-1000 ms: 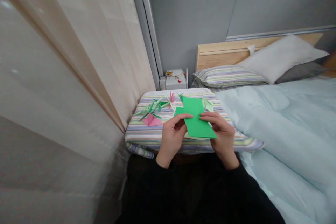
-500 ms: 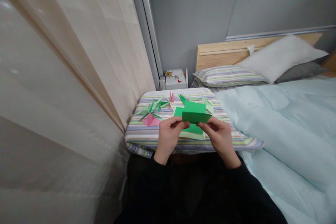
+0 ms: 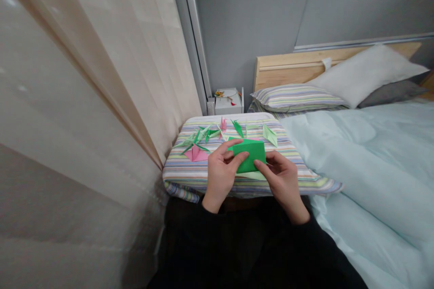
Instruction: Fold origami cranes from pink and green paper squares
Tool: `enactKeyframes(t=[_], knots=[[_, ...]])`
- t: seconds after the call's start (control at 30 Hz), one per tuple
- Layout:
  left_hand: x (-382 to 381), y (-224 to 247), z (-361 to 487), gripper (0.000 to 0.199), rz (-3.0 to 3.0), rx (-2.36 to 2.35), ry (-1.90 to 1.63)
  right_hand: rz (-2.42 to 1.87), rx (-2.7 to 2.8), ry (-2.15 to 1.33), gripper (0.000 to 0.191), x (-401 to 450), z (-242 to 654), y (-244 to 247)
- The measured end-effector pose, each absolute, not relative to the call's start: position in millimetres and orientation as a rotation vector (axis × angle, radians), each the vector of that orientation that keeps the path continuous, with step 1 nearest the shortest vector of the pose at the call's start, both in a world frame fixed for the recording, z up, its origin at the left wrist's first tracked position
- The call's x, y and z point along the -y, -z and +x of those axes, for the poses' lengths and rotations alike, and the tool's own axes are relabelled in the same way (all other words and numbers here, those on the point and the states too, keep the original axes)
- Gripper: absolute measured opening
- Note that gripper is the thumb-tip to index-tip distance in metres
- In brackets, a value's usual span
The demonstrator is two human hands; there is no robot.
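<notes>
A folded sheet of green paper (image 3: 250, 153) is held up between both hands over a small table with a striped cloth (image 3: 190, 174). My left hand (image 3: 222, 174) pinches its left side, thumb on the near face. My right hand (image 3: 281, 178) grips the lower right corner, thumb in front and fingers behind. Light green paper (image 3: 252, 175) lies beneath, mostly hidden. Left of the hands sit a pink folded paper piece (image 3: 195, 153) and several green paper cranes (image 3: 203, 134). A pink crane (image 3: 223, 125) stands farther back.
Farther back on the cloth are a dark green folded piece (image 3: 238, 128) and a pale green one (image 3: 270, 135). A curtain (image 3: 129, 54) hangs at left. The bed with a light blue quilt (image 3: 373, 153) adjoins at right. A white nightstand (image 3: 228, 101) stands behind.
The green paper, earlier bent open in two panels, is now closed to a smaller folded rectangle. My left fingers have moved up along its left edge.
</notes>
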State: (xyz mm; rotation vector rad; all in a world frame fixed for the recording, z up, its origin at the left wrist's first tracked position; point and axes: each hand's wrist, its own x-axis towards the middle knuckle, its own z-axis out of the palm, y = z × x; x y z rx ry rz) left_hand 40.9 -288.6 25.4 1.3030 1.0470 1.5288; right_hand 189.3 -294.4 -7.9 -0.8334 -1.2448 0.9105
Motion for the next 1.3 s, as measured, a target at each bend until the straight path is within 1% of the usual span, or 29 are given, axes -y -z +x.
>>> enactKeyframes(t=[0.2,0.33,0.43,0.53,0.77,1.03,1.3], knots=[[290.4,-27.2,40.3,0.033,1.321,-0.998,-1.543,-0.905,1.127,-0.841,0.021,292.4,190.7,4.4],[289.2,-30.0,38.4,0.022,1.280,-1.004,-1.564,-0.901,1.103,-0.842,0.020,292.3,191.4,3.2],[287.9,-31.3,38.6,0.019,1.249,-1.006,-1.575,-0.877,1.095,-0.883,0.018,291.9,190.5,1.5],[287.4,-31.9,40.1,0.019,1.259,-1.009,-1.574,-0.870,1.138,-0.954,0.017,290.6,190.1,0.4],[288.2,-32.2,40.5,0.018,1.274,-0.996,-1.545,-0.920,1.105,-1.054,0.022,288.2,194.0,3.3],[285.4,-29.4,39.9,0.019,1.255,-1.007,-1.566,-0.920,1.104,-1.071,0.027,288.5,195.5,4.5],[285.8,-27.4,39.3,0.026,1.186,-0.971,-1.527,-0.964,1.083,-1.071,0.034,288.2,195.2,7.1]])
